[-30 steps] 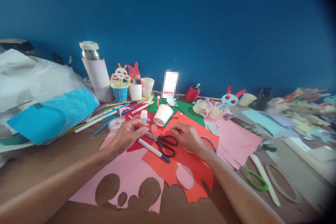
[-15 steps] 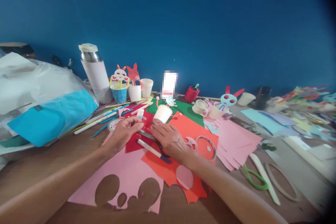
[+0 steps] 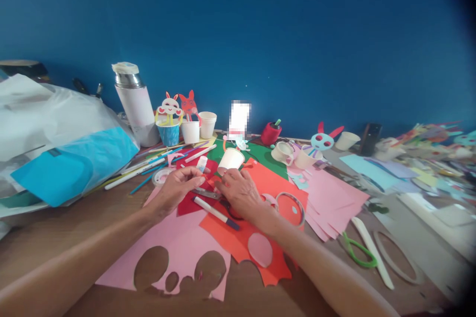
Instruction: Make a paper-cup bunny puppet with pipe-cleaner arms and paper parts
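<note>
1. Left hand (image 3: 174, 189): thumb and finger are close together; if they pinch something, I cannot tell.
2. Right hand (image 3: 242, 195): grip is hidden.
3. White paper cup (image 3: 231, 160), tilted just beside it, should be light, crushable; hold wall softly.

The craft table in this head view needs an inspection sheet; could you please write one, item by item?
Surface: brown wooden table, partly covered by pink, orange and green paper.
Things at the hands: scissors, partly hidden by the right hand; capped marker; tilted white cup just beyond.
Clutter: loose pens at left; green-handled scissors at right; plastic bag at far left.
Hands: left hand has thumb and forefinger close together; its grip cannot be told. Right fingers bent downward, grip unclear.
Cables: none clearly seen.
Surroundings: blue wall behind; flask before it.
</note>
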A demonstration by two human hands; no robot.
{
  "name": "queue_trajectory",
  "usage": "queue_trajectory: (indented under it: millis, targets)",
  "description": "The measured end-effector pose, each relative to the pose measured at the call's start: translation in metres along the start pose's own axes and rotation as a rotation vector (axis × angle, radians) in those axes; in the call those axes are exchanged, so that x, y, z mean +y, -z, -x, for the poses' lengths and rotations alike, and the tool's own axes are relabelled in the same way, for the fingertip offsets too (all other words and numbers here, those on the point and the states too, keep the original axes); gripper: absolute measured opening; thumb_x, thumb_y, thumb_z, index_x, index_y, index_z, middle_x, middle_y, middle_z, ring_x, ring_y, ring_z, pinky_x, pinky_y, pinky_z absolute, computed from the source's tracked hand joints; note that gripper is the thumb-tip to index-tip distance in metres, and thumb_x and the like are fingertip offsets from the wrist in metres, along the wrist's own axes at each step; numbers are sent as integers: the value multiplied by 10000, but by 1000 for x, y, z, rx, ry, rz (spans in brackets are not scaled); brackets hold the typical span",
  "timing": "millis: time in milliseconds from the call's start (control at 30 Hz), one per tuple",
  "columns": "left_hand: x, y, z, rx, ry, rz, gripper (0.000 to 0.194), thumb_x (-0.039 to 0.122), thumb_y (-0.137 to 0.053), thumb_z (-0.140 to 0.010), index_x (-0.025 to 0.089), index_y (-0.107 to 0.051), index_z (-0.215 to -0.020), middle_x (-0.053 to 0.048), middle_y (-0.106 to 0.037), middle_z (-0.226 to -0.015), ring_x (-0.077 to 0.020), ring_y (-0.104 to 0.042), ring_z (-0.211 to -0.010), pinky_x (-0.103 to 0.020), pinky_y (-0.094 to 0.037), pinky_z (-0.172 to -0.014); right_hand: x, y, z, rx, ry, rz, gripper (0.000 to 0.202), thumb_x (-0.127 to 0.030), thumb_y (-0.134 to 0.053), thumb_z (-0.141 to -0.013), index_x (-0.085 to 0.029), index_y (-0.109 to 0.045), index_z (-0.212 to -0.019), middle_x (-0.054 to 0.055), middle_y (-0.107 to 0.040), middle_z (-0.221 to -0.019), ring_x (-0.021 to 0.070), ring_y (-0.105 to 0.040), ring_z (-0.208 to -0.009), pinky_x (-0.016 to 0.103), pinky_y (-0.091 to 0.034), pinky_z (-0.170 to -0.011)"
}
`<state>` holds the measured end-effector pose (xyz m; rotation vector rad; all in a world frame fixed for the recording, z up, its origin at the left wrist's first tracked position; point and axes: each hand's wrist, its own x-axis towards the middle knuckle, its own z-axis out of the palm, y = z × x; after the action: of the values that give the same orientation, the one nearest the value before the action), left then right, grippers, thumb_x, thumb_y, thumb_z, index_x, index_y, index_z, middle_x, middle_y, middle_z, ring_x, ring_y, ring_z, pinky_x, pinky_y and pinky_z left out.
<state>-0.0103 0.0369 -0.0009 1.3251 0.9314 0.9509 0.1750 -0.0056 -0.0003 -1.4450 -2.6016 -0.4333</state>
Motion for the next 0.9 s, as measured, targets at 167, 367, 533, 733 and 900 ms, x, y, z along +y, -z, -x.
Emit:
queue_trajectory:
  millis: [167,367,533,733,900]
  targets:
    - [-2,2,0,-38,2,-33,133,286,-629,-680,166,-570,-677,37,-531,-625,-79,-431,-543,-199,-342,-529,4,-2,6,83,43,-74,158,-163,-412,-881,-180,-567,-911,80,-607,-958,237,-468,-985,360,-315,-713]
    - [3,1,2,-98,16,-59,167,320,-635,-661,167,-570,-666,-24,-617,-835,-127,-524,-676,-221,-396,-603,3,0,17,287,-39,-486,123,-251,-516,-813,-189,-554,-912,58,-645,-899,193,-569,-876,347,-361,-796]
    - [8,-2,5,-244,-27,-157,156,302,-632,-664,159,-580,-631,-1,-576,-685,-124,-518,-641,-226,-391,-598,13,8,21,337,-251,-670,64,-254,-573,-765,-211,-540,-800,21,-636,-801,177,-571,-792,305,-419,-726]
    - [14,-7,13,-382,-135,-447,125,256,-566,-713,159,-609,-646,-8,-577,-700,-127,-519,-659,-233,-388,-625,25,15,22,326,-259,-677,73,-257,-575,-768,-206,-543,-809,14,-615,-799,165,-549,-773,307,-415,-758]
    - [22,-14,17,-394,-167,-516,101,190,-554,-691,157,-618,-620,-26,-595,-744,-142,-538,-712,-240,-400,-658,26,16,22,338,-168,-677,80,-248,-577,-773,-205,-551,-836,21,-626,-836,169,-552,-806,320,-400,-792]
